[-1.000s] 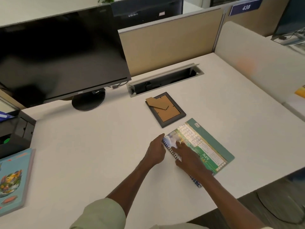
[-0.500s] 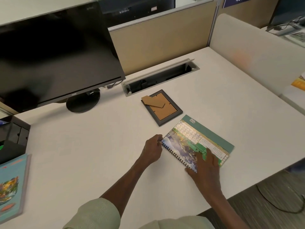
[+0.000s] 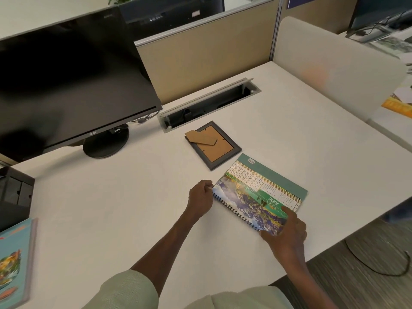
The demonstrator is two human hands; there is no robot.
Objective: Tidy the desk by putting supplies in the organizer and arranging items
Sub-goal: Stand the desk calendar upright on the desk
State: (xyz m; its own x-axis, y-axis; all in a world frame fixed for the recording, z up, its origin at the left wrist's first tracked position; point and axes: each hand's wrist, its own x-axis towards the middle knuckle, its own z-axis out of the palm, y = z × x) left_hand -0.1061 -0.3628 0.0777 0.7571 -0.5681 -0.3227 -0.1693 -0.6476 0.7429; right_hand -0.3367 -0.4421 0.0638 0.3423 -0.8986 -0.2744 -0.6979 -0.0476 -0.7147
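A spiral-bound desk calendar [image 3: 256, 192] lies flat on the white desk [image 3: 111, 208], showing June upside down. My left hand [image 3: 199, 200] pinches its near-left corner, fingers curled. My right hand [image 3: 287, 233] grips the calendar's near-right corner, thumb under the spiral edge and fingers over the page. A dark picture frame [image 3: 214, 147] lies face down just behind the calendar, its cardboard stand showing. A black desk organizer [image 3: 13, 192] sits at the left edge, partly cut off.
A black monitor [image 3: 66, 85] on a round stand fills the back left. An open cable tray [image 3: 209, 105] is set into the desk behind the frame. A blue picture book [image 3: 13, 262] lies at the near left. Partition walls close the back and right.
My right hand slid from the middle of the calendar page to its near-right corner and took hold there. My left hand stayed at the left corner. The camera view shifted slightly.
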